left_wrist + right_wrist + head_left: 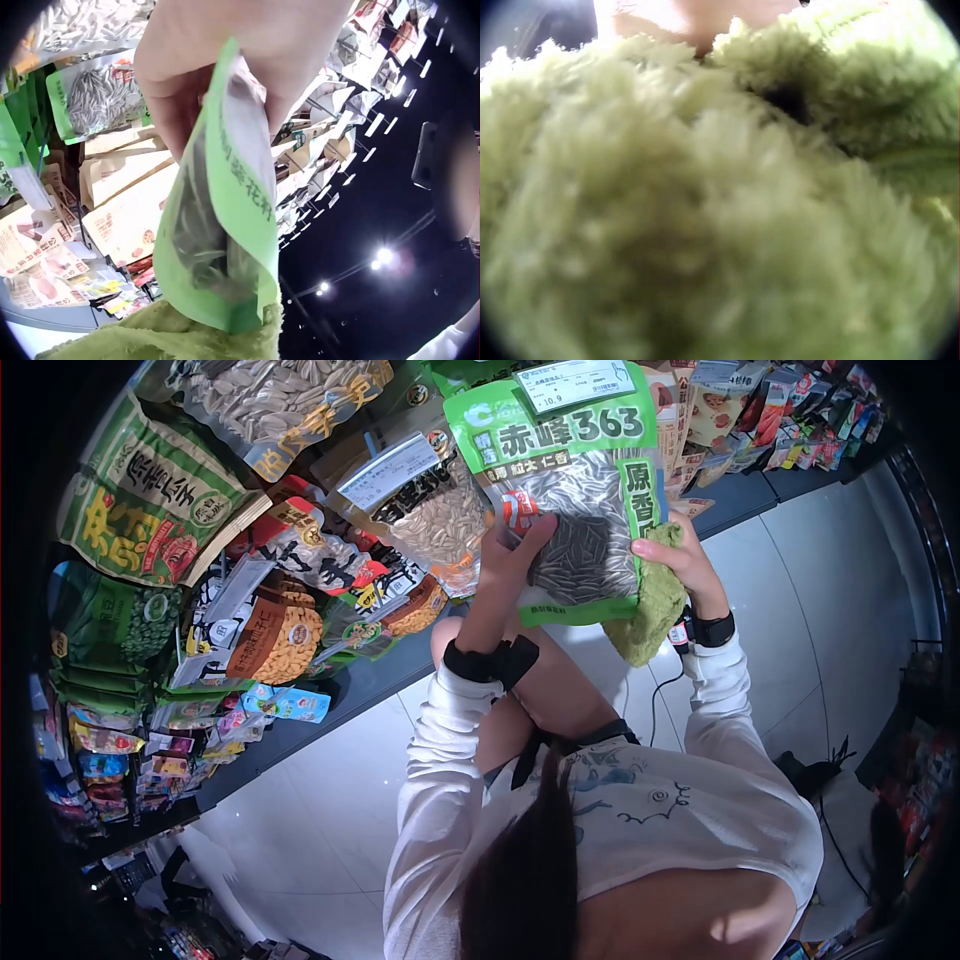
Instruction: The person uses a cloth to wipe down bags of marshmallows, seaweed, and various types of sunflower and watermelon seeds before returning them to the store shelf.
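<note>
A green-edged bag of dark sunflower seeds (pixel 590 550) is held up in front of the shelf, its printed face toward the head view. My left hand (pixel 512 565) grips its left side, thumb across the front. On the other side my right hand (pixel 685 560) holds a fuzzy green cloth (pixel 650 610) together with the bag's edge, thumb in front. The left wrist view shows the bag (pixel 217 225) from its bottom end, under the left hand (pixel 240 45), with the cloth (pixel 172 334) touching it. Cloth (pixel 705 217) fills most of the right wrist view, hiding the right fingers.
Hanging snack bags (pixel 150 500) and seed packets (pixel 440 520) crowd the shelf at left and behind the held bag. A dark shelf edge (pixel 310 710) runs diagonally above the tiled floor (pixel 300 810). A thin cable (pixel 655 710) hangs by the right wrist.
</note>
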`<state>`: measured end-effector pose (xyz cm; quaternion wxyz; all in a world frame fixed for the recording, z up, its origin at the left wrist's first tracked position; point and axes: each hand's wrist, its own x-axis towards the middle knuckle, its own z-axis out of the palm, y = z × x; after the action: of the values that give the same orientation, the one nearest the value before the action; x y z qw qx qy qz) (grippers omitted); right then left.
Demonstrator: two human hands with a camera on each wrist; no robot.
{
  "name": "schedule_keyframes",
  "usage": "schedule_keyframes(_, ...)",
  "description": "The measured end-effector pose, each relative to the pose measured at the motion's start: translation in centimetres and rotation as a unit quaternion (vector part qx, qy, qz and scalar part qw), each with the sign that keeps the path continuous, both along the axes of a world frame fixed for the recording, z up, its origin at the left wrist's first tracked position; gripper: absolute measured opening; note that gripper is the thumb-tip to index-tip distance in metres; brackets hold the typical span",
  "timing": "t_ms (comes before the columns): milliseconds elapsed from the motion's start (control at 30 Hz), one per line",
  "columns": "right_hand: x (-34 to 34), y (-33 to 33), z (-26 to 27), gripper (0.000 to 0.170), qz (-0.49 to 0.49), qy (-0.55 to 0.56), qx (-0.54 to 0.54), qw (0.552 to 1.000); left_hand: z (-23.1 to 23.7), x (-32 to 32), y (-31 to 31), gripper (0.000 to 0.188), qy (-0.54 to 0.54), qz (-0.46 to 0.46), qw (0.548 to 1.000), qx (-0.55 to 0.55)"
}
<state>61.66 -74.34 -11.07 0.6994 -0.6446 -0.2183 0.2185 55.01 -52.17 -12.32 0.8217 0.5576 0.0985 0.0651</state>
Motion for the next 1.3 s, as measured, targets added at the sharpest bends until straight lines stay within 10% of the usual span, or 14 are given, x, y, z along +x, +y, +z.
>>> schedule_keyframes(833, -10.5, 2.3, -3.1, 0.04, 0.184, -0.135, -0.099, 0.969, -3.8, -18.1, 0.8, 0.023, -0.012, 0.199, 0.977, -0.077)
schedule_keyframes(1133, -10.5, 3.0, -2.8, 0.016, -0.157, -0.059, -0.049, 0.985, -0.6, -17.0, -1.6, 0.025, -0.029, 0.368, 0.917, -0.148)
schedule_keyframes(1300, -13.1, 5.1, 1.7, 0.019, -0.437, -0.077, 0.215, 0.87, -1.1, -18.1, -2.0, 0.026, -0.004, 0.341, 0.937, -0.07)
